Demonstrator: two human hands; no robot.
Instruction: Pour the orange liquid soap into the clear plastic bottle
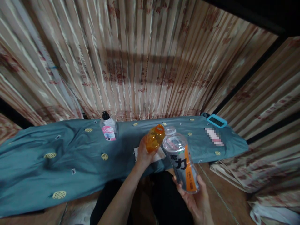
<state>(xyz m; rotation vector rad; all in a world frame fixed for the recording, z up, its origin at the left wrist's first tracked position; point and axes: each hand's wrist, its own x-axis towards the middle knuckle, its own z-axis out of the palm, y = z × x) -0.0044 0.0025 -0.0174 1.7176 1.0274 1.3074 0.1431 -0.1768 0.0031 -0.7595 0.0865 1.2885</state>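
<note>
My left hand (142,156) grips a small orange bottle (154,138), tilted with its open mouth pointing up and right. My right hand (195,200) holds a larger clear bottle with a grey and orange label (181,159) from below. Its open neck leans toward the orange bottle's mouth, and the two mouths nearly touch. Both bottles hover over the near edge of a low surface covered with a teal cloth (58,156). A white folded paper (160,154) lies on the cloth just under my left hand.
A small bottle with a black cap and pink label (108,127) stands at the back of the cloth. A teal flat device (217,120) lies at the far right end. Striped curtains (140,56) hang all around. My dark-trousered legs (164,200) and a wooden floor are below.
</note>
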